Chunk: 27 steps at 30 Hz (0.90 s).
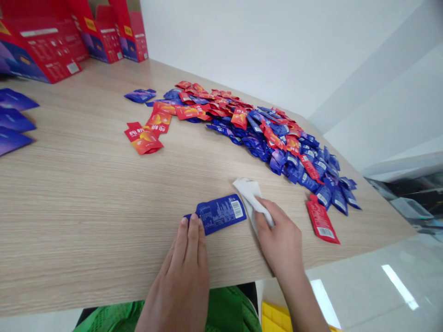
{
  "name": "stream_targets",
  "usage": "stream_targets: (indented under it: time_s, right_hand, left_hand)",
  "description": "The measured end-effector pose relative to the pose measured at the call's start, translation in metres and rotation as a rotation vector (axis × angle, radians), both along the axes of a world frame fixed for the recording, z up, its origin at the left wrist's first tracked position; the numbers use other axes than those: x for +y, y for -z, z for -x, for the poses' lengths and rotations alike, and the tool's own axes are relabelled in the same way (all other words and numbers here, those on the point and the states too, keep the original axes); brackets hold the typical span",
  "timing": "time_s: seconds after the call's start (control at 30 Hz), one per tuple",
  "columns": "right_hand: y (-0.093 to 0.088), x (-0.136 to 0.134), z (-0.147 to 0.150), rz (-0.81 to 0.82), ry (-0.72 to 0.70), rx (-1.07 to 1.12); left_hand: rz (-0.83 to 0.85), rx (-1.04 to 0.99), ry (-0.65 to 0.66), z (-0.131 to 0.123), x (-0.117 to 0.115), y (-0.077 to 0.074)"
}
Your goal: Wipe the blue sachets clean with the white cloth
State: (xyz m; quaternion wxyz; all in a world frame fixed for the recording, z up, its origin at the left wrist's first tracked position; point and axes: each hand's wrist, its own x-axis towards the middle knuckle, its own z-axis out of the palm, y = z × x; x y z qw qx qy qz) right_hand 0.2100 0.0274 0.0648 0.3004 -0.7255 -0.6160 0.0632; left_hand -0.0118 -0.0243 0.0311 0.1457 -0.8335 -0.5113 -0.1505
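Left hand [182, 272] pins a blue sachet [219, 213] to the tabletop [86, 193]; right hand [280, 240] grips a white cloth [251, 200].

The left hand lies flat and open, its fingertips on the sachet's lower-left end; the right hand's fingers close on the bunched cloth, just beside the sachet's barcode end. The sachet lies near the tabletop's front edge, its long axis rising from lower left to upper right, barcode end pointing right. Open tabletop stretches left of the hands toward purple packets [14, 122] at the view's edge. Right of the cloth, room narrows at a red sachet [322, 221] and a heap of blue and red sachets [263, 133], which runs toward the wall [242, 41]. Red boxes [104, 34] stand at the far end.
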Motion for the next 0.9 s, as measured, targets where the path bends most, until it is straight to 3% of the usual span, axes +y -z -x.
stream_targets:
  time_s: [0.07,0.13,0.2,0.3,0.37,0.6,0.7,0.77,0.9]
  right_hand:
    - [-0.003,-0.001,-0.010,0.006,0.109,0.068]
    - [-0.005,-0.007,-0.005,-0.041,0.125,0.163]
    - [-0.006,-0.013,0.014,-0.102,-0.005,0.227]
    - [-0.005,-0.017,0.043,-0.054,-0.351,0.184]
    - [-0.004,-0.013,0.049,0.016,-0.433,0.148]
    - [-0.003,0.004,-0.011,0.053,0.049,0.041]
    - [-0.006,-0.002,-0.011,0.001,0.104,0.136]
    - [-0.007,-0.008,0.007,-0.069,0.005,0.220]
    - [-0.005,-0.013,0.046,-0.012,-0.388,0.151]
  left_hand:
    - [-0.007,-0.010,-0.008,-0.002,0.000,-0.002]
    - [-0.001,-0.018,0.000,-0.003,0.000,-0.005]
    - [-0.004,-0.030,0.004,-0.003,0.001,-0.005]
    - [0.001,-0.018,0.000,0.000,0.003,-0.002]
    - [0.008,-0.004,0.007,0.002,0.004,0.000]
    - [-0.020,-0.037,0.003,-0.003,0.006,-0.008]
    - [-0.008,-0.025,0.001,-0.004,0.003,-0.005]
    - [-0.007,-0.023,-0.002,-0.003,0.002,-0.002]
    - [0.006,0.008,0.005,0.000,0.003,0.000]
